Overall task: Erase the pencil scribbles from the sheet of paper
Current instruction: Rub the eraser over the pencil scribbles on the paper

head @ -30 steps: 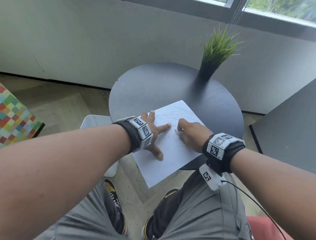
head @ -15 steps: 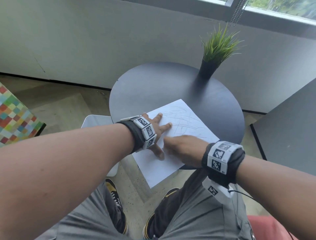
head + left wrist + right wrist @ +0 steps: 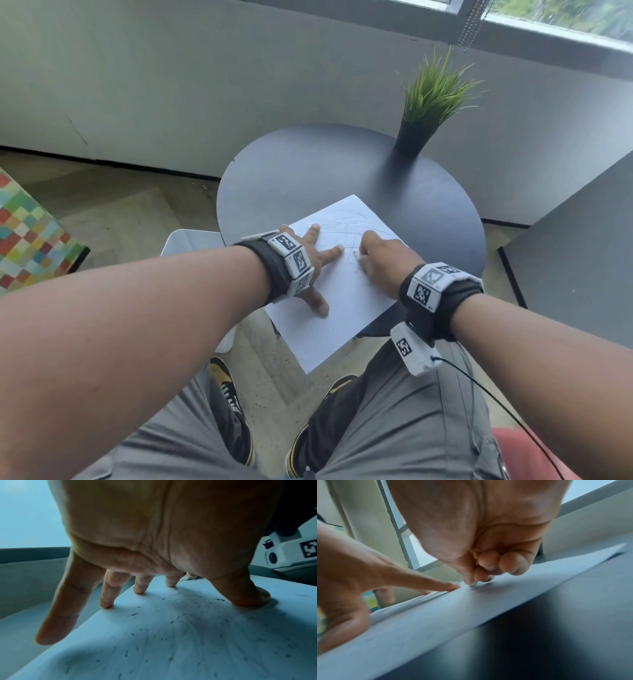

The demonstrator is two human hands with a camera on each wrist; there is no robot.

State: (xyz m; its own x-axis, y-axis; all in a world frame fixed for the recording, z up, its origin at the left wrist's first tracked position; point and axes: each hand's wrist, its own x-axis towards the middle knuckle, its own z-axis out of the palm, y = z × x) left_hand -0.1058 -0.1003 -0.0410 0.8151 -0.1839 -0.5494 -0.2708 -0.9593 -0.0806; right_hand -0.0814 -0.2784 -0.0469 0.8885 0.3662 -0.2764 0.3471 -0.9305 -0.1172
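Note:
A white sheet of paper (image 3: 346, 294) lies on the round dark table (image 3: 308, 171), its near corner hanging over the edge. Faint pencil scribbles (image 3: 349, 219) cover its far half. My left hand (image 3: 318, 263) presses the sheet flat with spread fingers (image 3: 106, 601), and dark eraser crumbs (image 3: 171, 622) lie beneath it. My right hand (image 3: 380, 260) pinches a small white eraser (image 3: 473, 584) between thumb and fingers, its tip down on the paper (image 3: 471, 615) just right of the left index finger (image 3: 447, 585).
A potted grass plant (image 3: 424, 113) in a black pot stands at the table's far right. A white stool (image 3: 191, 246) sits left of the table, a dark tabletop (image 3: 582, 246) to the right. My legs and shoes are below the paper's overhanging corner.
My right hand slid back toward me and left half a second ago, then returned forward to the scribbles. The left hand stayed pressed on the sheet.

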